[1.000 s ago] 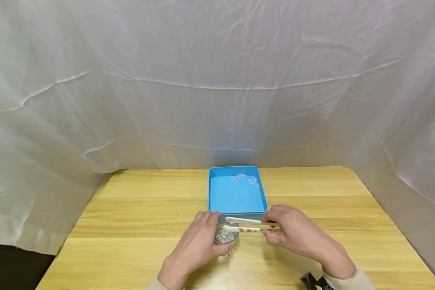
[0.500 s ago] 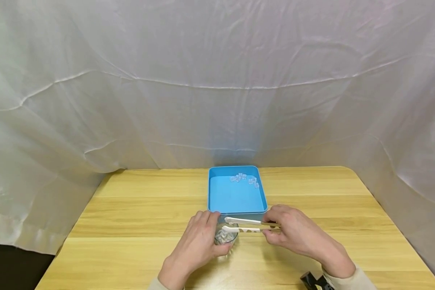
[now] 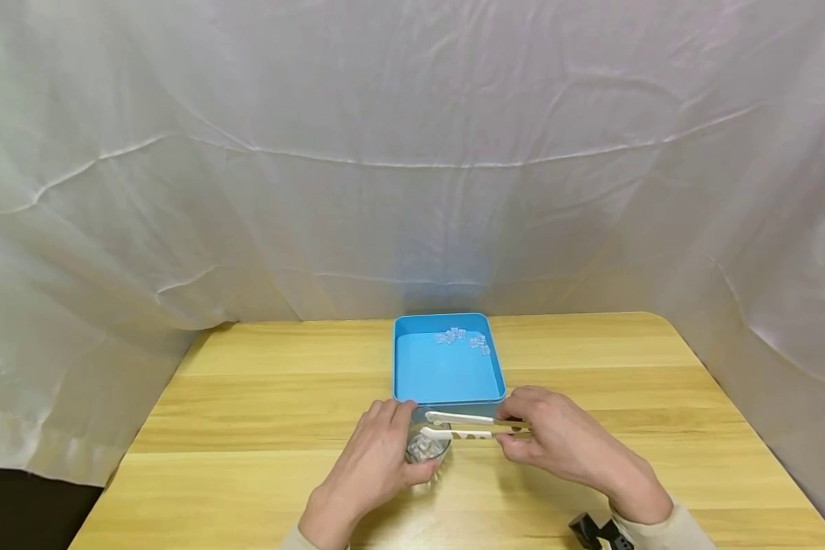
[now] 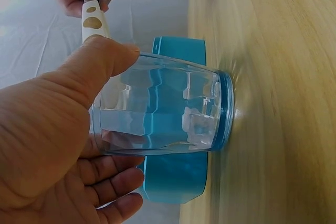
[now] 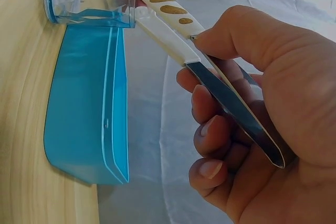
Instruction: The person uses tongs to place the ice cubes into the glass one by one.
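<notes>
My left hand (image 3: 374, 458) grips a clear drinking glass (image 4: 168, 108) between thumb and fingers, near its rim. The glass stands upright on the table, with clear ice-like cubes (image 4: 198, 124) at its bottom. In my right hand (image 3: 560, 435) is a pair of tongs (image 5: 226, 103) with metal arms and white ends marked with brown spots; thumb and fingers pinch the arms. The white tips are spread apart at the mouth of the glass, and nothing shows between them. In the left wrist view my left thumb partly covers the tongs' ends.
Just behind the glass sits a blue square tray (image 3: 447, 378). Several clear cubes (image 3: 451, 336) lie in its far right part. A small black object (image 3: 594, 531) is by the right sleeve. Pale cloth (image 3: 412, 191) hangs around the wooden table (image 3: 261, 428).
</notes>
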Demonstrator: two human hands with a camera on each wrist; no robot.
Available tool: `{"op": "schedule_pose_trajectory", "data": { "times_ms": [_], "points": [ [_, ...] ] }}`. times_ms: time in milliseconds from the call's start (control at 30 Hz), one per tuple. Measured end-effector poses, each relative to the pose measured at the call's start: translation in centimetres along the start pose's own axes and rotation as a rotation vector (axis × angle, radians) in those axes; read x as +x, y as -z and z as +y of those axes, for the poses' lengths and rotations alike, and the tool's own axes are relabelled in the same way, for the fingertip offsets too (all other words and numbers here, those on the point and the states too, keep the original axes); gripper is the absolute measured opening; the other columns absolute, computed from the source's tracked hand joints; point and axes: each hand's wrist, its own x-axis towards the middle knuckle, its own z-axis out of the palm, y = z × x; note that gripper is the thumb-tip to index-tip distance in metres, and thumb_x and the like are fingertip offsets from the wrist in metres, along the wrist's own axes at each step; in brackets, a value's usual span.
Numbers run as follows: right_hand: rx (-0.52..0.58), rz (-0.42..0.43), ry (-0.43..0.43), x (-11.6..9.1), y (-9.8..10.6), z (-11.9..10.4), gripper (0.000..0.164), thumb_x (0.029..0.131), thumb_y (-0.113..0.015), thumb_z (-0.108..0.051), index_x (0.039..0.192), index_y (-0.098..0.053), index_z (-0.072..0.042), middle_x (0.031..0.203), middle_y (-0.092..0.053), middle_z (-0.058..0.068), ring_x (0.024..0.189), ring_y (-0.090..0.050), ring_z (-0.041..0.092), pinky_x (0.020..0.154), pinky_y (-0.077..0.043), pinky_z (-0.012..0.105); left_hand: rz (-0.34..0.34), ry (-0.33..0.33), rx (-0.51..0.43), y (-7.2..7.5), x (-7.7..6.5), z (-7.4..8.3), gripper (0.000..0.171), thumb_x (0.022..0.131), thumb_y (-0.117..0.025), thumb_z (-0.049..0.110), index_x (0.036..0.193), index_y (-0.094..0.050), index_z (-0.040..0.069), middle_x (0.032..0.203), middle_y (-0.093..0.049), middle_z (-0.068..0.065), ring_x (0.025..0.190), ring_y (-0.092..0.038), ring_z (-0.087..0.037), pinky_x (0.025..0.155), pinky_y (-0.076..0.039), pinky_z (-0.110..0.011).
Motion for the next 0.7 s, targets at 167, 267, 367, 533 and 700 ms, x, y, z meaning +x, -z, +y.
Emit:
{"op": "schedule_pose_trajectory", "data": {
  "times_ms": [167,267,367,533,700],
  "points": [
    [-0.003,-0.001,-0.001,0.05,0.00,-0.05,0.011,0.090,-0.077,-0.016,0.095,-0.072,-0.024,0.090,-0.064,-0.018,0.077,-0.050,-0.002,0.067,-0.049,0.022,-0.018,0.015,-0.015,0.09,0.01,-0.04,0.078,0.084,-0.084,0.052,0.139,-0.060,0.001,0.120,-0.066,-0.007,0.107,-0.056,-0.020,0.094,-0.054,-0.039],
    [-0.013,0.020,0.009,0.10,-0.01,-0.11,0.011,0.089,-0.077,-0.015,0.095,-0.073,-0.023,0.090,-0.065,-0.017,0.076,-0.051,-0.002,0.067,-0.050,0.022,-0.021,0.018,-0.023,0.16,-0.01,-0.04,0.078,0.084,-0.084,0.052,0.139,-0.060,0.001,0.120,-0.066,-0.007,0.107,-0.056,-0.020,0.094,-0.054,-0.039],
    [-0.017,0.049,0.008,0.16,0.07,-0.30,0.012,0.088,-0.077,-0.014,0.096,-0.073,-0.023,0.090,-0.065,-0.017,0.076,-0.050,-0.002,0.066,-0.050,0.022,-0.007,0.010,-0.022,0.20,-0.04,-0.05,0.077,0.084,-0.084,0.051,0.137,-0.060,0.001,0.118,-0.066,-0.006,0.105,-0.055,-0.019,0.092,-0.054,-0.037],
    [-0.033,0.117,-0.058,0.29,0.20,-0.63,0.010,0.088,-0.079,-0.015,0.095,-0.074,-0.021,0.087,-0.063,-0.016,0.076,-0.052,-0.002,0.065,-0.051,0.022,0.000,0.002,-0.023,0.20,-0.06,-0.07,0.076,0.084,-0.085,0.050,0.135,-0.061,0.000,0.115,-0.066,-0.005,0.102,-0.055,-0.018,0.090,-0.054,-0.036],
    [-0.063,0.203,-0.168,0.41,0.07,-0.64,0.009,0.089,-0.080,-0.015,0.097,-0.076,-0.016,0.089,-0.067,-0.011,0.080,-0.061,0.002,0.067,-0.056,0.026,-0.033,0.018,-0.042,0.21,0.04,-0.08,0.079,0.084,-0.084,0.052,0.138,-0.059,0.000,0.122,-0.066,-0.007,0.110,-0.056,-0.020,0.099,-0.054,-0.040]
  ]
}}
